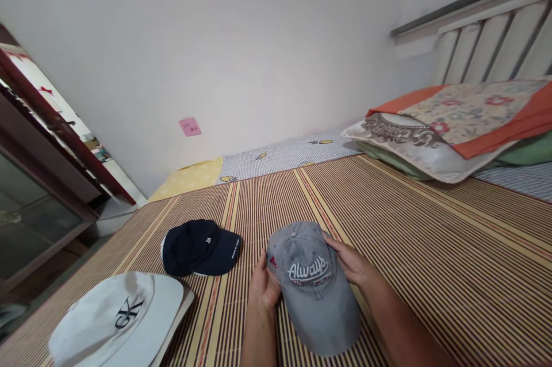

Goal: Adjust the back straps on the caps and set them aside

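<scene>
A grey baseball cap (304, 292) with "Always" stitched on its front is held between both hands, its brim toward me. My left hand (264, 283) grips its left side, fingers partly hidden beneath the edge. On the opposite side my right hand (349, 257) is closed on the cap, with the thumb along its edge. To the left lies a navy blue cap (190, 249), brim pointing right. Closer to me at lower left is a white cap (107, 315) marked "CK"-like letters, with another pale brim showing under it.
A striped bamboo mat (414, 275) covers the bed. Pillows (414, 142) with an orange-edged floral cloth (478, 108) lie at the back right. Behind stands a white wall (259, 56) with a pink note (190, 126). A doorway is at far left.
</scene>
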Demonstrator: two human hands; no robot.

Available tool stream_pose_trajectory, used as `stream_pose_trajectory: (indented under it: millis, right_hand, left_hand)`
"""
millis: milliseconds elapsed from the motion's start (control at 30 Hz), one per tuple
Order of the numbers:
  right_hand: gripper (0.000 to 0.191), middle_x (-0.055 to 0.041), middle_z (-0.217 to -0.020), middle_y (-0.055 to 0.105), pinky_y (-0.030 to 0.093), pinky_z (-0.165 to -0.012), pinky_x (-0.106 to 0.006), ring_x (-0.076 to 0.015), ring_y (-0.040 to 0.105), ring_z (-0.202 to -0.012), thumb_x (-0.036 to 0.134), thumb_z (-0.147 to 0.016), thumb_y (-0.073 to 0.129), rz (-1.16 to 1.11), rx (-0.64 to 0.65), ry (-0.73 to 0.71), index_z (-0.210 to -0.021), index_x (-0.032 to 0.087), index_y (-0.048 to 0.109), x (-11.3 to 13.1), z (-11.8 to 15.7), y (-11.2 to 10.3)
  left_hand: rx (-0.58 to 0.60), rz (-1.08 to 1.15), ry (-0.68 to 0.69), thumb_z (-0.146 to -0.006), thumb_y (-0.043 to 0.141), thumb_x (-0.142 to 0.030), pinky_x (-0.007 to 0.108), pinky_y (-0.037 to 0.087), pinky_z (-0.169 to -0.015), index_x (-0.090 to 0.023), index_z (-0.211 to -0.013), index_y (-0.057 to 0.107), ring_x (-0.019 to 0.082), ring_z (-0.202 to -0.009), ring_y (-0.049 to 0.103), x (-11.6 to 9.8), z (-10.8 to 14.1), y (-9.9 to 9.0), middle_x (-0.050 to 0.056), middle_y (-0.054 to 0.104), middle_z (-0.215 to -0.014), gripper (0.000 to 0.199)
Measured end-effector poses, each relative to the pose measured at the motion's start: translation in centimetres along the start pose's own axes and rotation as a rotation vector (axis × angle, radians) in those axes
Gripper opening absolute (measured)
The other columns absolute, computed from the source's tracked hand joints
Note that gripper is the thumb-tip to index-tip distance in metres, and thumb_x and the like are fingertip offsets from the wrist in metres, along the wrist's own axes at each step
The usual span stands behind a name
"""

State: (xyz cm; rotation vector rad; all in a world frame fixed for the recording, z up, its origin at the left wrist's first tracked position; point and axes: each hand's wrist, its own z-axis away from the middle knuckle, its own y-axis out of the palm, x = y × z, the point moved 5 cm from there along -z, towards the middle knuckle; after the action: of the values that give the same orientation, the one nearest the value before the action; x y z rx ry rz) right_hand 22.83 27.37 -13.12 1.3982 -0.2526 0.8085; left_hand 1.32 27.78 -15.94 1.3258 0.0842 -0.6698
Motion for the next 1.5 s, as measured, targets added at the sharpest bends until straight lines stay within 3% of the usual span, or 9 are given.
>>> stream_pose_trajectory:
  millis: [267,500,633,833,967,1100,1267,1400,1500]
  right_hand:
    - [0.024,-0.0056,-0.103,0.086,0.048,-0.118,-0.046,-0.0296,0.073,-0.120,0.023,-0.073,0.090,0.077,-0.077,-0.146,-0.096,0.020,0.082,1.3,-0.4,-1.5]
    - [0.029,-0.0063,-0.106,0.085,0.043,-0.121,-0.044,-0.0291,0.068,-0.128,0.032,-0.070,0.092,0.108,-0.127,-0.259,-0.095,0.021,0.082,2.1,-1.0,-2.6]
    - [0.028,-0.0060,-0.108,0.085,0.043,-0.120,-0.044,-0.0282,0.069,-0.126,0.035,-0.072,0.090,0.127,-0.149,-0.295,-0.094,0.021,0.082,2.5,-1.2,-2.8]
    - [0.025,-0.0084,-0.094,0.085,0.060,-0.096,-0.044,-0.0290,0.080,-0.097,0.036,-0.077,0.086,0.200,-0.169,-0.213,-0.096,0.019,0.081,2.5,-0.5,-3.2]
    - [0.030,-0.0112,-0.085,0.084,0.062,-0.079,-0.039,-0.0270,0.080,-0.082,0.038,-0.079,0.087,0.262,-0.195,-0.126,-0.100,0.017,0.081,2.4,1.7,-4.2]
    - [0.029,-0.0096,-0.092,0.084,0.059,-0.090,-0.038,-0.0253,0.079,-0.090,0.037,-0.077,0.089,0.284,-0.217,-0.138,-0.098,0.020,0.082,2.1,4.5,-4.7]
    - [0.037,-0.0118,-0.096,0.084,0.056,-0.101,-0.045,-0.0283,0.079,-0.094,0.036,-0.067,0.095,0.290,-0.212,-0.181,-0.098,0.019,0.083,1.7,6.4,-3.7]
    - [0.044,-0.0103,-0.102,0.085,0.046,-0.115,-0.053,-0.0313,0.077,-0.106,0.043,-0.063,0.096,0.294,-0.221,-0.220,-0.099,0.022,0.082,1.3,6.9,-3.1]
    - [0.046,-0.0123,-0.108,0.084,0.039,-0.121,-0.057,-0.0354,0.073,-0.118,0.044,-0.061,0.096,0.274,-0.298,-0.231,-0.099,0.023,0.083,0.2,8.0,-4.3]
  left_hand:
    - [-0.042,0.016,0.042,-0.109,0.034,-0.022,0.036,0.053,-0.108,-0.018,-0.138,0.066,0.020,-0.088,0.080,0.1,-0.4,-0.9,0.007,0.084,-0.084,0.044]
    - [-0.053,-0.019,0.024,-0.107,0.045,-0.024,0.038,0.060,-0.088,-0.016,-0.097,0.076,0.022,-0.084,0.079,0.2,0.0,-0.5,0.011,0.084,-0.091,0.034]
    - [-0.061,-0.032,0.034,-0.106,0.045,-0.019,0.036,0.059,-0.089,-0.014,-0.095,0.076,0.021,-0.084,0.079,0.5,0.0,0.2,0.011,0.084,-0.091,0.033]
    - [-0.104,-0.055,0.051,-0.105,0.043,-0.014,0.030,0.060,-0.080,-0.013,-0.095,0.074,0.019,-0.079,0.079,0.7,0.0,0.6,0.011,0.083,-0.086,0.033]
    - [-0.127,-0.057,0.059,-0.102,0.046,-0.013,0.030,0.061,-0.080,-0.013,-0.097,0.074,0.020,-0.082,0.079,0.6,0.5,0.9,0.011,0.083,-0.087,0.028]
    - [-0.152,-0.062,0.062,-0.101,0.049,-0.011,0.028,0.061,-0.078,-0.012,-0.093,0.074,0.019,-0.080,0.079,0.9,1.1,1.2,0.013,0.082,-0.088,0.026]
    - [-0.204,-0.097,0.026,-0.098,0.057,-0.012,0.026,0.061,-0.067,-0.008,-0.090,0.074,0.020,-0.066,0.077,2.6,2.1,1.4,0.012,0.080,-0.076,0.020]
    - [-0.236,-0.086,0.045,-0.095,0.055,-0.007,0.039,0.065,-0.084,-0.010,-0.084,0.076,0.029,-0.085,0.080,3.7,2.6,1.5,0.014,0.080,-0.075,0.024]
    - [-0.248,-0.047,0.094,-0.095,0.054,-0.006,0.040,0.061,-0.098,-0.014,-0.083,0.078,0.030,-0.102,0.078,3.7,2.8,1.8,0.014,0.082,-0.082,0.028]
